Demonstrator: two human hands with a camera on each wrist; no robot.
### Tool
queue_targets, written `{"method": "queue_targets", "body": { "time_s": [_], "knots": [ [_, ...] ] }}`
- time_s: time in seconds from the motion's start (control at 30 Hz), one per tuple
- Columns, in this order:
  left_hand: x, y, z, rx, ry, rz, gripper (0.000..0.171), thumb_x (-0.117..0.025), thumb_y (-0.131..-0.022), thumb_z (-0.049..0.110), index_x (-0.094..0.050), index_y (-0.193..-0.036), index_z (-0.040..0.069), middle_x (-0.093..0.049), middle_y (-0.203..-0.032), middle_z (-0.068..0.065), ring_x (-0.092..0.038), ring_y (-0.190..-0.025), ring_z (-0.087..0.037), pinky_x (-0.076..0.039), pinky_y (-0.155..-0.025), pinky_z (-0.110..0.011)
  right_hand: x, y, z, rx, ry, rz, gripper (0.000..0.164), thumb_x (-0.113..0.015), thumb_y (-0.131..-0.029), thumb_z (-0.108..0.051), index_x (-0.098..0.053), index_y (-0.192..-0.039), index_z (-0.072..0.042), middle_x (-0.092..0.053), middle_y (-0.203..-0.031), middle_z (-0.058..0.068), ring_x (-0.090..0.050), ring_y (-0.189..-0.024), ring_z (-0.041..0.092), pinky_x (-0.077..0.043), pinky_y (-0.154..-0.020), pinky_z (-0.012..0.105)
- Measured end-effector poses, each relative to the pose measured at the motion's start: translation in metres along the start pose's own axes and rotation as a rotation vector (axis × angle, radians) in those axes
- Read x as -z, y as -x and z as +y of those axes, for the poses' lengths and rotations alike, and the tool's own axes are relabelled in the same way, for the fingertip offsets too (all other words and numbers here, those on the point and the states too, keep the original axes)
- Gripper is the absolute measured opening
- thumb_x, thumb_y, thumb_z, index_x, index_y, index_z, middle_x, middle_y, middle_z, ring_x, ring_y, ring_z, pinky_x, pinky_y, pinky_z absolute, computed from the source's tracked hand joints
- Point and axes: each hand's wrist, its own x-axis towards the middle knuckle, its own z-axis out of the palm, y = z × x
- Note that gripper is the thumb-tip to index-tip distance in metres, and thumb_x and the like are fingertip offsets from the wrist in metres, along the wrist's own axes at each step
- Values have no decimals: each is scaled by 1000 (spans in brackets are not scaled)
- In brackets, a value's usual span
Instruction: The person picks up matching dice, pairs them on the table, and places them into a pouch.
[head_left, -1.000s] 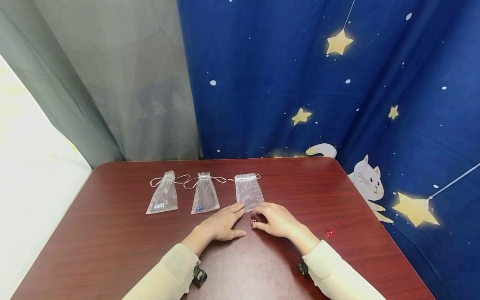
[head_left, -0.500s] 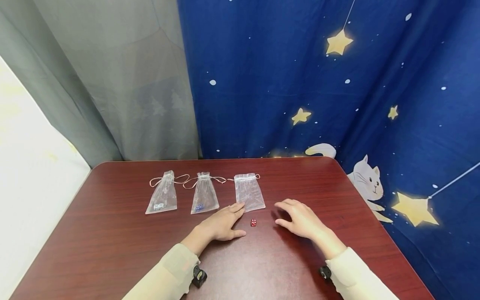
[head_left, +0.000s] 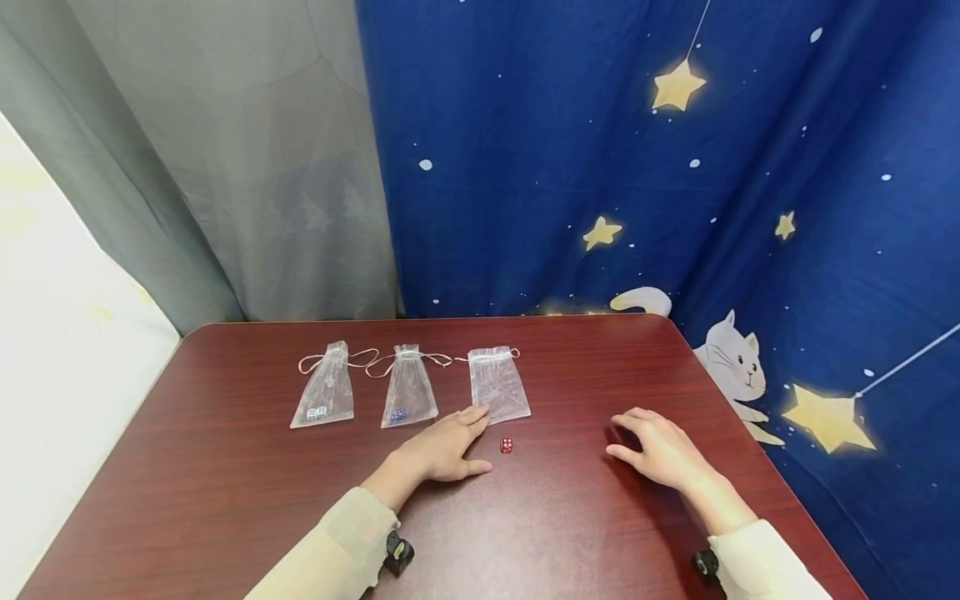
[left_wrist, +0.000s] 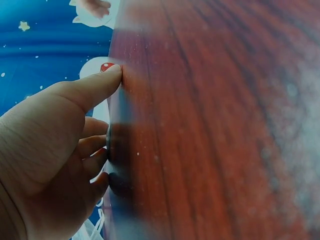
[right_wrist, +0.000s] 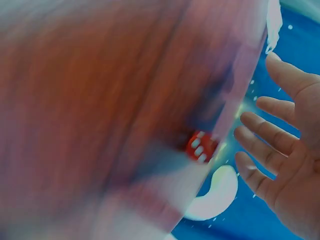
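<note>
My left hand (head_left: 442,446) lies flat on the table, fingertips at the lower left corner of a sheer white drawstring bag (head_left: 498,387). Just right of its thumb sits a red die (head_left: 507,446) with white pips. In the left wrist view, part of that red die (left_wrist: 106,66) peeks out behind the thumb tip. My right hand (head_left: 656,446) hovers over the table's right side, fingers loosely bent and holding nothing. Near its fingers in the right wrist view is another red die (right_wrist: 201,147), which the hand hides in the head view.
Two more sheer bags lie to the left: one bag (head_left: 331,385) holds white dice (head_left: 317,412), the other bag (head_left: 409,385) a blue die or dice (head_left: 398,414). The reddish-brown table (head_left: 225,500) ends at a blue star curtain (head_left: 525,167).
My right hand has let go of the red die beside the left hand and moved right, over where the other red die lay. The left hand has stayed put.
</note>
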Motion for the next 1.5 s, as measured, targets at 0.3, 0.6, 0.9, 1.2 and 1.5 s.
{"method": "queue_targets", "body": {
  "time_s": [0.3,0.6,0.9,1.2,1.5],
  "knots": [
    [0,-1,0,4,8,-6,76,-69,-95,41,-43,-149,-5,-33,-161,-19,-29,-150,-33,-25,-121,-47,-3,24,24,-13,36,-9,39,-84,-83,-29,-75,-109,-1,-69,-106,8,-68,-100,30,-55,-85,52],
    [0,0,-1,7,19,-1,77,-70,-95,41,-43,-150,-5,-33,-161,-18,-29,-150,-33,-26,-121,-47,-4,34,32,-42,13,7,20,-84,-83,-22,-76,-98,-13,-68,-101,-2,-68,-93,22,-56,-78,47],
    [0,0,-1,8,21,-2,78,-69,-95,41,-42,-150,-5,-32,-161,-18,-29,-150,-33,-26,-121,-47,-3,37,37,-33,22,8,30,-86,-81,-26,-76,-102,-7,-68,-100,0,-68,-93,23,-56,-80,47],
    [1,0,-1,9,30,-3,78,-70,-94,41,-42,-150,-5,-33,-161,-19,-29,-150,-34,-26,-121,-48,1,45,44,-61,16,-12,19,-85,-82,-23,-78,-94,-9,-68,-99,0,-69,-92,23,-57,-80,47],
    [-1,0,-1,8,21,-2,78,-70,-95,41,-42,-151,-5,-33,-161,-19,-29,-150,-33,-26,-121,-47,-1,41,38,0,20,62,15,-86,-80,-23,-76,-89,-16,-68,-94,-6,-68,-86,18,-57,-76,44]
  ]
}}
